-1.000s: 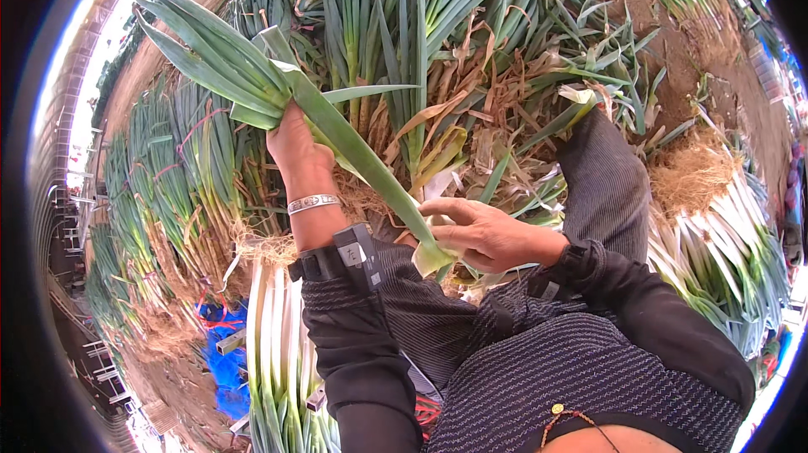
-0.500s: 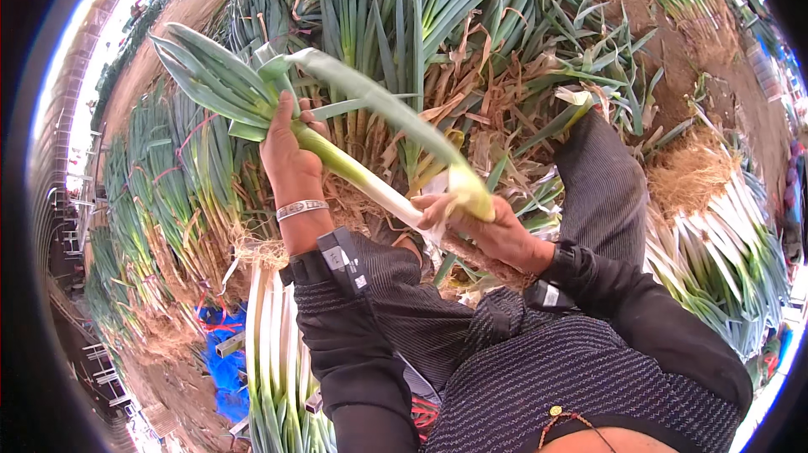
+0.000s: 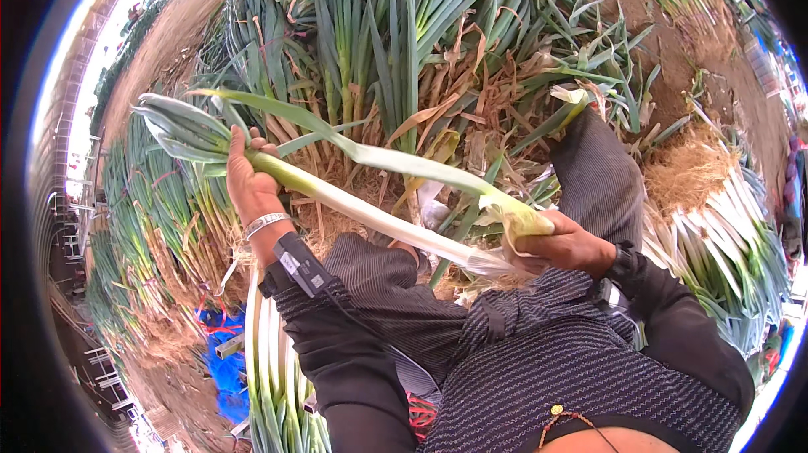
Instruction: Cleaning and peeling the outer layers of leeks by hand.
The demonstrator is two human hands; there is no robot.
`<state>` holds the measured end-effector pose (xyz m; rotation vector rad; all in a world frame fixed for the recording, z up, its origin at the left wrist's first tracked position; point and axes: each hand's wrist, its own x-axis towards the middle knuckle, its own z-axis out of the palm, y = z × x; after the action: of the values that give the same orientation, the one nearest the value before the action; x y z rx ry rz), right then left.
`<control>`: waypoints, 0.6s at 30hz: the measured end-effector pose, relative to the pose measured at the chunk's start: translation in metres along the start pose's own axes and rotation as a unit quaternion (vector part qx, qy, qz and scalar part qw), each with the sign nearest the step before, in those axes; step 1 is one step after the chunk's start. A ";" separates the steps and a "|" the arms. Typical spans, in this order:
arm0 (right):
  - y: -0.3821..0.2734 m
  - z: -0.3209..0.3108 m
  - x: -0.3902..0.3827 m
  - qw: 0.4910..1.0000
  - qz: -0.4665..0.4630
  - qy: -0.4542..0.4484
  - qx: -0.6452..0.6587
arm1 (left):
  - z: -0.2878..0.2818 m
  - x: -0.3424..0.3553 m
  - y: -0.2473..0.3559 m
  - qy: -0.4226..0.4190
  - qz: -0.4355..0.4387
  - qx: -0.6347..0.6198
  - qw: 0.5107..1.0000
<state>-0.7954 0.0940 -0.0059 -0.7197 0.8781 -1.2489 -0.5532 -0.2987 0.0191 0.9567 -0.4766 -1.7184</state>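
Observation:
My left hand is closed around a long leek, just below its green leaves. The leek slants down to the right, its white lower stalk pointing at my right hand. That hand pinches a loose pale outer leaf, which is peeled off the white shank and arches back over the stalk to the leafy end. The root end is hidden by my right hand and the loose skin.
A large heap of untrimmed leeks lies ahead, with dry husks around it. Bundled leeks stand at left. Cleaned white-stalked leeks lie at right and more leeks lie beside my left arm. Blue plastic lies nearby.
My right hand has moved right and slightly down, drawing the outer leaf out straighter. My left hand has shifted left and down with the leek, showing more of its white stalk.

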 end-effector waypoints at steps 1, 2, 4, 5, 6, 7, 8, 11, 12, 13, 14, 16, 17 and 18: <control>-0.002 -0.005 -0.010 0.999 0.043 -0.024 0.013 | -0.004 0.002 0.004 0.001 0.002 -0.004 1.000; -0.005 -0.008 -0.019 0.995 0.086 -0.046 0.026 | -0.008 0.003 0.005 -0.001 0.000 -0.003 1.000; -0.010 -0.012 -0.038 0.994 0.112 -0.004 0.007 | -0.012 0.006 0.006 -0.005 0.010 -0.007 1.000; -0.011 -0.015 -0.045 0.984 0.137 0.033 0.109 | -0.013 0.005 0.009 0.013 0.026 0.008 1.000; -0.012 -0.020 -0.054 0.962 0.161 0.072 0.210 | -0.017 0.005 0.011 0.010 0.026 0.007 1.000; -0.015 -0.030 -0.063 0.973 0.149 0.034 0.171 | -0.021 0.006 0.015 0.005 0.023 0.000 1.000; -0.018 -0.033 -0.064 0.987 0.074 0.010 0.139 | -0.022 0.005 0.017 0.001 0.019 -0.007 1.000; -0.037 -0.047 -0.060 0.994 -0.051 0.082 0.050 | -0.023 0.004 0.020 0.005 0.021 -0.014 1.000; -0.048 -0.050 -0.054 0.993 -0.077 0.062 0.067 | -0.022 0.002 0.019 -0.004 0.022 -0.022 1.000; -0.052 -0.060 -0.051 0.989 -0.119 0.064 0.057 | -0.020 0.002 0.017 0.002 0.039 -0.024 0.999; -0.071 -0.058 -0.044 0.990 -0.126 0.032 0.053 | -0.022 0.004 0.020 0.004 0.042 -0.027 0.999; -0.078 -0.099 -0.065 0.977 -0.142 0.150 -0.055 | -0.028 0.011 0.023 -0.011 0.039 -0.053 0.998; -0.074 -0.128 -0.071 0.939 -0.190 0.265 -0.110 | -0.035 0.013 0.032 -0.005 0.062 -0.043 0.997; -0.090 -0.129 -0.063 0.931 -0.240 0.267 -0.068 | -0.036 0.010 0.032 -0.002 0.062 -0.045 0.997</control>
<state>-0.9569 0.1402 0.0179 -0.7419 1.2890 -1.8893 -0.5062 -0.3140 0.0169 0.8419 -0.4482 -1.6172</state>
